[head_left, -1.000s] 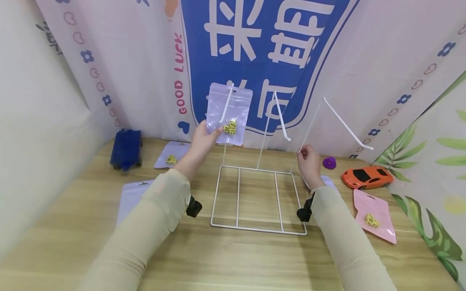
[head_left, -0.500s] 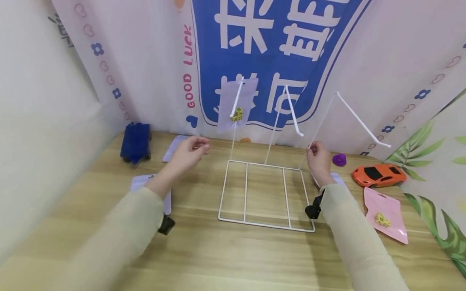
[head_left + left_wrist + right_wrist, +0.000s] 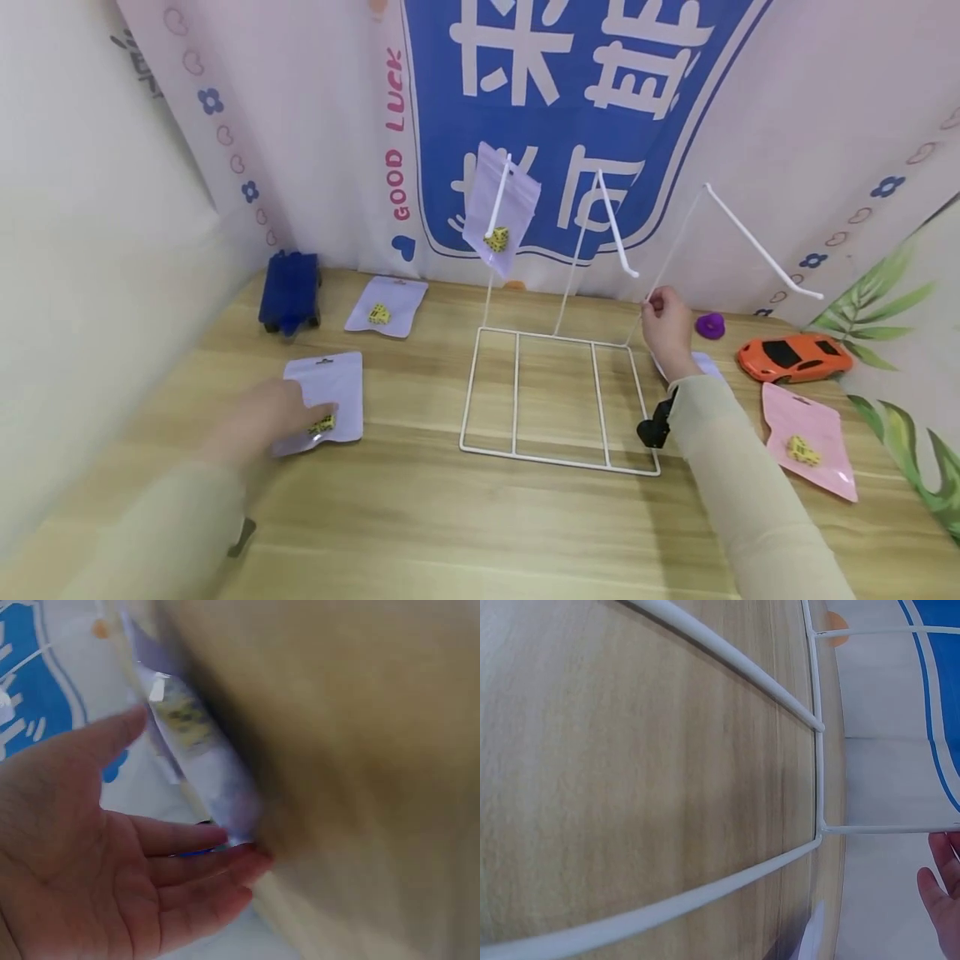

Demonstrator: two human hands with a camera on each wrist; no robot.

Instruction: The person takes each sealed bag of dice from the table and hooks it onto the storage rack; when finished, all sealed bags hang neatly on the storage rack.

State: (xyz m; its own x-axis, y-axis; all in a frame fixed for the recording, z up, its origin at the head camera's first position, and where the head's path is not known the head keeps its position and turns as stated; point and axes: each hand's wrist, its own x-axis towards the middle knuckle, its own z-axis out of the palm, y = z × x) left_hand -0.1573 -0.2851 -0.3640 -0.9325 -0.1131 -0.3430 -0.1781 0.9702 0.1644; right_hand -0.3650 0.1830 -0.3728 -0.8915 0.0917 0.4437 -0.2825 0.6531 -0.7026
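My left hand [image 3: 262, 417], blurred, reaches over a lilac zip pouch [image 3: 343, 387] with yellow dice [image 3: 322, 425] at the left of the table. In the left wrist view its thumb and fingers are spread beside that pouch [image 3: 214, 776], fingertips right at one end. My right hand [image 3: 670, 329] holds the right upright of a white wire display rack [image 3: 516, 392]; in the right wrist view, only part of the hand [image 3: 946, 889] shows, at the edge. From the rack's left hook hangs another lilac pouch [image 3: 520, 204] with dice, tilted.
Behind the left hand lie a third lilac pouch [image 3: 405, 304] and a blue toy cart [image 3: 291, 292]. On the right are a purple knob-like piece [image 3: 710, 326], an orange toy car [image 3: 795, 358], a pink pouch [image 3: 817, 421] and a lilac pouch [image 3: 707, 364] partly behind the right arm.
My left hand has let go of the pouch on the left hook and moved down and left to the front-left pouch. The hanging pouch has swung and tilted. My right hand stays on the rack.
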